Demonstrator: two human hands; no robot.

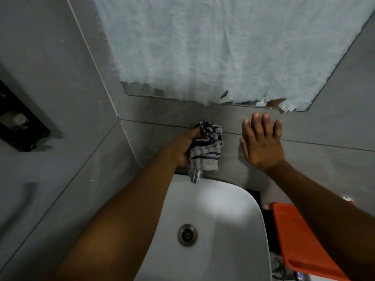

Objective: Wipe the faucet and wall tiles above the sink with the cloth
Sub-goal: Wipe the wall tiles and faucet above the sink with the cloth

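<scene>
My left hand (185,148) grips a blue-and-white striped cloth (205,153) bunched around the faucet, which juts from the grey wall tiles (166,122) above the white sink (213,209). Only a bit of the faucet's metal base (197,125) shows above the cloth; the spout is wrapped and hidden. My right hand (261,142) rests flat on the tiles to the right of the cloth, fingers spread, holding nothing.
A mirror (223,47) covered with torn pale paper hangs above the tiles. An orange plastic lid or tray (298,236) lies right of the sink. A black wall holder (18,120) is mounted on the left wall. The sink drain (187,234) is open.
</scene>
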